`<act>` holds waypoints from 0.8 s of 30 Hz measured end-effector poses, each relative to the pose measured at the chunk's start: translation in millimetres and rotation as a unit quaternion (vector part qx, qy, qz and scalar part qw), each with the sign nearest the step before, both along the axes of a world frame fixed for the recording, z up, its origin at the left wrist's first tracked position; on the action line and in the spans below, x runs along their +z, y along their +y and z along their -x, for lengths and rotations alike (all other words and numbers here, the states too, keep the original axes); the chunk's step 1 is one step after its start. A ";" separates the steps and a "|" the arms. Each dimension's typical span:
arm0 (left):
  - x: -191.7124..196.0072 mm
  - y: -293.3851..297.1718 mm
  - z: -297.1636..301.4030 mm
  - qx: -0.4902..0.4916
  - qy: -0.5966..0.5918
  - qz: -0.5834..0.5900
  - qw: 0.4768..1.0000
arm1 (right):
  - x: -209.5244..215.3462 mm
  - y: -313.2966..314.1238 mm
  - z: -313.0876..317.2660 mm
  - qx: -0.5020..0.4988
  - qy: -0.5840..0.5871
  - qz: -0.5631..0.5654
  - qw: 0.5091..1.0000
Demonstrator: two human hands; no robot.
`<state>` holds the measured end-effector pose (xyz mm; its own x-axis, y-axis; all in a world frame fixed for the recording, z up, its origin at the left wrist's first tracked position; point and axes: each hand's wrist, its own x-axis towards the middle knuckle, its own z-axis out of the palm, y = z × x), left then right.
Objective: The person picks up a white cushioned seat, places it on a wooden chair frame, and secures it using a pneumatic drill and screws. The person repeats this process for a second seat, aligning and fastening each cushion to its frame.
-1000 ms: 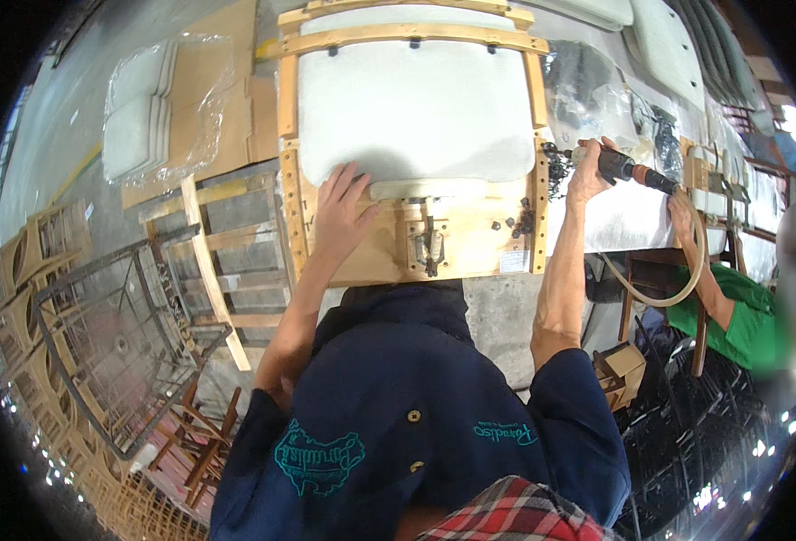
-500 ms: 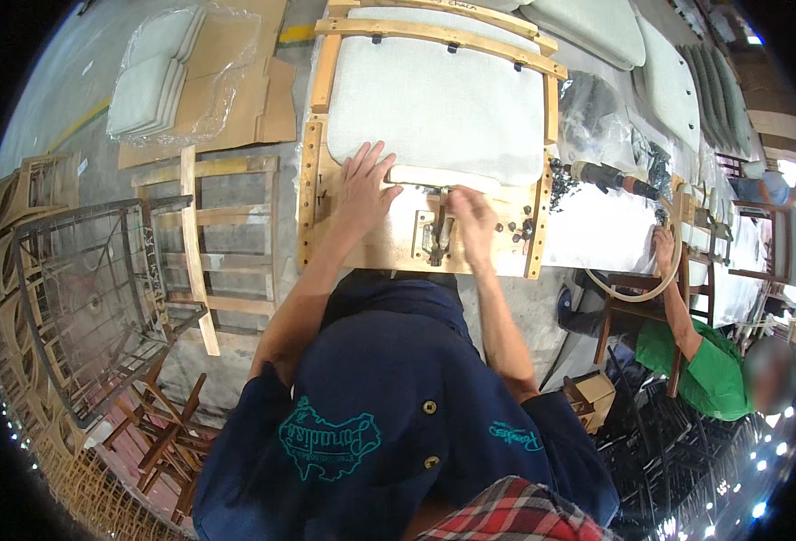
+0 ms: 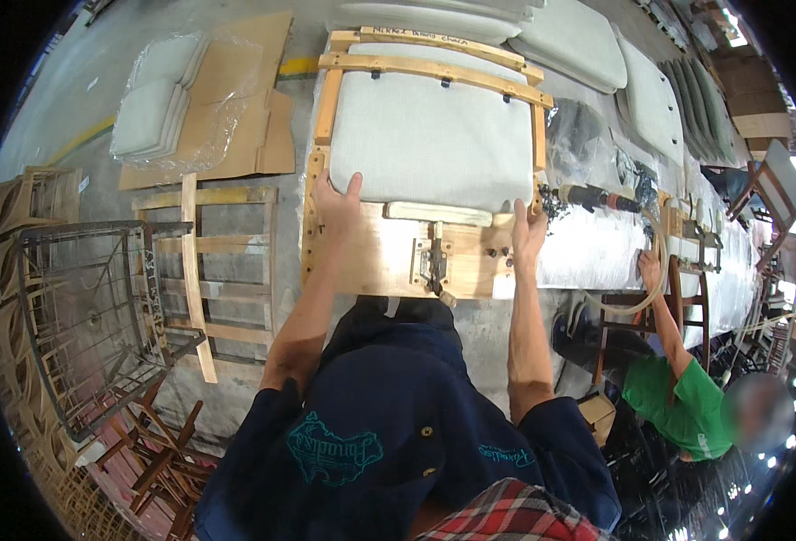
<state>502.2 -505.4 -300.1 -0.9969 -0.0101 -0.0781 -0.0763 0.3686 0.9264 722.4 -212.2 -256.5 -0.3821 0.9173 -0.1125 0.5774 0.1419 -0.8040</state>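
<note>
A light grey padded chair panel (image 3: pixel 434 135) lies flat inside a wooden jig (image 3: pixel 353 261). My left hand (image 3: pixel 338 209) is at the panel's near left corner, thumb and fingers apart. At the near right corner is my right hand (image 3: pixel 530 236), its fingers also stretched and spread. Both seem to touch the corners; the fingertips are partly hidden. Between my hands, a padded cream bar (image 3: pixel 439 214) runs along the panel's near edge. A metal toggle clamp (image 3: pixel 434 261) sits behind that bar, its handle (image 3: pixel 448 298) pointing toward me.
Several dark knobs (image 3: pixel 499 252) lie on the board by my right wrist. A power drill (image 3: pixel 596 197) rests to the right. Beyond it a person in green (image 3: pixel 677 397) handles a chair. Grey panels (image 3: pixel 569 45) lie at the back; a wooden pallet (image 3: pixel 227 243) stands left.
My right hand has left the clamp and moved right to the panel's corner. My left hand has shifted left. The clamp handle now swings toward me, and the bar sits apart from the panel.
</note>
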 end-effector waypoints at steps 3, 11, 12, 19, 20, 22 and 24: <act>-25.9 4.6 37.5 -0.025 -0.062 -0.046 0.997 | -27.6 47.4 29.2 -0.013 -0.014 0.031 0.999; 28.5 25.4 78.4 -0.035 -0.196 0.135 0.971 | -35.1 95.2 39.3 -0.013 -0.149 0.051 0.988; 43.4 11.2 72.7 -0.035 -0.213 0.143 0.966 | -9.4 80.2 46.3 -0.004 -0.153 0.037 0.987; 42.2 9.9 74.8 -0.065 -0.223 0.102 0.967 | 7.8 87.1 62.4 -0.023 0.051 0.268 0.962; 45.1 11.5 73.7 -0.070 -0.215 0.099 0.969 | 7.6 87.6 61.7 -0.028 0.022 0.253 0.967; 53.2 3.2 71.7 -0.081 -0.205 0.125 0.967 | 8.2 84.9 52.3 -0.038 -0.036 0.221 0.974; 87.1 -5.6 53.4 -0.098 -0.208 0.175 0.957 | 28.9 68.6 35.3 -0.017 -0.031 0.191 0.981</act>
